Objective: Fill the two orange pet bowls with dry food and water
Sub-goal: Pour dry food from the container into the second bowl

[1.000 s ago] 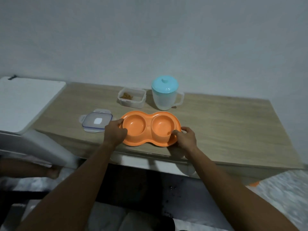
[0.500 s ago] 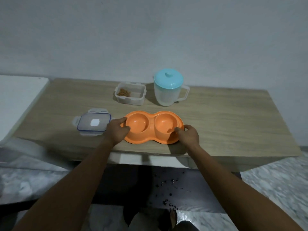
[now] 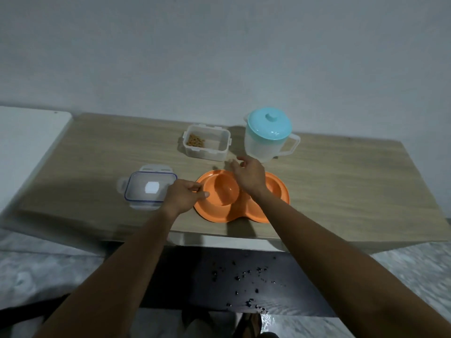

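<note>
Part of the bowls (image 3: 240, 200) is lying hidden: the right hand (image 3: 249, 175) is hanging over the middle, covering most of the right cup and the rim between. Its fingers are spread loose, gripping nothing. The left hand (image 3: 181, 197) is pinching the bowls' left rim with thumb and fingers closed on it. The bowls are one orange double dish, both visible hollows looking dry and bare, sitting near the table's (image 3: 341, 181) front edge. Behind the bowls, an open tub (image 3: 207, 145) is holding a small heap of kibble (image 3: 195, 140); a jug (image 3: 268, 135) with a blue lid is standing behind-right. Left of the bowls, the tub's lid (image 3: 147, 187) is lying flat, partly covered by the left hand.
</note>
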The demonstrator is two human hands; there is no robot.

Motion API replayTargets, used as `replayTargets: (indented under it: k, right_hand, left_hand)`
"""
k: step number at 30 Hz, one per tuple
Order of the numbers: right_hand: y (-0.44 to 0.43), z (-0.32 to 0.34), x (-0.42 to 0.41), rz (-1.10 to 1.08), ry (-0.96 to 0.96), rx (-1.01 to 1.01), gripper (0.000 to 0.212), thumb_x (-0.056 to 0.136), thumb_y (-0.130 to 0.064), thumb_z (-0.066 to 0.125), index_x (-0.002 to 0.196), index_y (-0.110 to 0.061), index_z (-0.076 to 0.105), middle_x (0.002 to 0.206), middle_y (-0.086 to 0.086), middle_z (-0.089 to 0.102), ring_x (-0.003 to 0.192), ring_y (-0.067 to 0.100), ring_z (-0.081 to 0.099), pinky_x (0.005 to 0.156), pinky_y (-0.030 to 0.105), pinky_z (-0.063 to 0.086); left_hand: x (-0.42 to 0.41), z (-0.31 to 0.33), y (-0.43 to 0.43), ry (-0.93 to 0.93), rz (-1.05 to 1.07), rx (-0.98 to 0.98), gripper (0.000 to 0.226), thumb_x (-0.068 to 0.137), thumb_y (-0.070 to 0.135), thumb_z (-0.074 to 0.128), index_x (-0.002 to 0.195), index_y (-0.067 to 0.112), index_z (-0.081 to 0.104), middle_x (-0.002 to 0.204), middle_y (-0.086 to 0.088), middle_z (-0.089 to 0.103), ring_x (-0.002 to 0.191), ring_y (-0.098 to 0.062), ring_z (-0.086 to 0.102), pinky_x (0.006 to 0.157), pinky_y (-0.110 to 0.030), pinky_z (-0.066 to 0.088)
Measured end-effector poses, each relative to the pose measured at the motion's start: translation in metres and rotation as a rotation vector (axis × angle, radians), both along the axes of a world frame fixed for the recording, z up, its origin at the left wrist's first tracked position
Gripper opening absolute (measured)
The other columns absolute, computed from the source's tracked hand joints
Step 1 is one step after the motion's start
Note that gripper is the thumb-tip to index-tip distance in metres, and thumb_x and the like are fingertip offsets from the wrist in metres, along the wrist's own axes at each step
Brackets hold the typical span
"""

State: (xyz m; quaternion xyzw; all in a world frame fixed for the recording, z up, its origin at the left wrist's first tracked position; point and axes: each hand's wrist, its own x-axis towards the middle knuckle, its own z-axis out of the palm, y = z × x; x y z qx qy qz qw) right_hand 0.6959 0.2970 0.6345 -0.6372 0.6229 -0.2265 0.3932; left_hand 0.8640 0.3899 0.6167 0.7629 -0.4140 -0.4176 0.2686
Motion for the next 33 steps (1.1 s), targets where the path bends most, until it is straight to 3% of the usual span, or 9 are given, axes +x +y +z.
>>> replayTargets:
  k: [3,7,12,17,21,24,27,29,33]
  right_hand:
    - [-0.027,-0.009,0.032,-0.016,-0.081,0.083,0.064,0.098,-0.056,0.049,0.135,-0.005,0.063,0.132,0.017,0.067,0.124,0.033,0.061,0.104,0.045,0.049]
    - [-0.066,-0.023,0.065,-0.119,-0.096,0.268,0.072,0.098,-0.062,0.042,0.131,-0.001,0.061,0.127,0.022,0.067,0.114,0.039,0.065,0.097,0.048,0.054]
    - [-0.086,-0.048,0.075,-0.203,-0.078,0.28,0.062,0.095,-0.051,0.037,0.128,-0.005,0.061,0.123,0.022,0.068,0.109,0.041,0.067,0.094,0.054,0.056]
    - [-0.059,-0.014,0.064,-0.222,-0.147,0.228,0.052,0.101,-0.039,0.041,0.13,0.0,0.058,0.121,0.022,0.066,0.107,0.041,0.066,0.094,0.054,0.056]
    - [-0.036,0.014,0.038,-0.243,-0.473,0.307,0.026,0.102,-0.024,0.053,0.12,-0.008,0.061,0.117,0.014,0.066,0.104,0.037,0.068,0.086,0.043,0.062]
    - [-0.015,0.036,0.01,-0.195,-0.581,0.345,0.025,0.097,-0.018,0.063,0.12,-0.007,0.064,0.126,0.013,0.065,0.104,0.033,0.07,0.09,0.04,0.061]
    - [0.001,0.049,-0.022,-0.141,-0.589,0.308,0.031,0.091,-0.017,0.072,0.119,-0.005,0.067,0.122,0.013,0.072,0.101,0.031,0.073,0.089,0.039,0.061]
    - [0.01,0.056,-0.042,-0.11,-0.544,0.275,0.035,0.088,-0.02,0.076,0.119,-0.004,0.069,0.119,0.016,0.074,0.107,0.036,0.073,0.095,0.045,0.059]
    - [0.024,0.068,-0.071,-0.119,-0.457,0.202,0.03,0.084,-0.018,0.08,0.111,-0.006,0.072,0.111,0.019,0.076,0.107,0.042,0.071,0.096,0.053,0.057]
  left_hand:
    - [0.0,-0.004,-0.001,0.027,0.004,0.002,0.055,0.075,0.026,0.082,0.124,0.008,0.065,0.127,-0.008,0.066,0.115,-0.018,0.061,0.094,-0.027,0.045]
    - [0.006,-0.012,-0.008,0.012,0.004,-0.01,0.058,0.073,0.029,0.083,0.124,0.011,0.065,0.126,-0.005,0.066,0.117,-0.017,0.061,0.092,-0.025,0.042]
    - [0.008,-0.018,-0.01,-0.011,-0.013,-0.021,0.058,0.072,0.032,0.083,0.124,0.012,0.065,0.126,-0.005,0.067,0.117,-0.017,0.061,0.089,-0.024,0.041]
    - [0.013,-0.018,-0.01,0.028,-0.026,-0.02,0.061,0.071,0.032,0.085,0.124,0.009,0.065,0.126,-0.007,0.067,0.115,-0.018,0.062,0.09,-0.024,0.043]
    - [0.013,-0.012,-0.007,0.04,-0.031,-0.038,0.056,0.073,0.026,0.083,0.122,0.006,0.066,0.123,-0.01,0.068,0.113,-0.02,0.064,0.095,-0.029,0.048]
    - [0.012,-0.009,-0.006,0.048,-0.007,-0.029,0.054,0.073,0.026,0.084,0.121,0.007,0.067,0.122,-0.01,0.068,0.111,-0.021,0.064,0.093,-0.029,0.049]
    - [0.01,-0.009,-0.006,0.068,0.009,-0.014,0.048,0.072,0.023,0.084,0.115,0.007,0.071,0.114,-0.01,0.071,0.103,-0.022,0.066,0.088,-0.03,0.051]
    - [0.009,-0.009,-0.008,0.064,0.01,-0.017,0.039,0.072,0.02,0.083,0.108,0.007,0.074,0.108,-0.011,0.073,0.098,-0.022,0.067,0.084,-0.03,0.052]
    - [0.005,-0.008,-0.007,0.055,0.03,-0.027,0.048,0.074,0.018,0.082,0.117,0.002,0.068,0.119,-0.015,0.069,0.107,-0.027,0.065,0.09,-0.033,0.051]
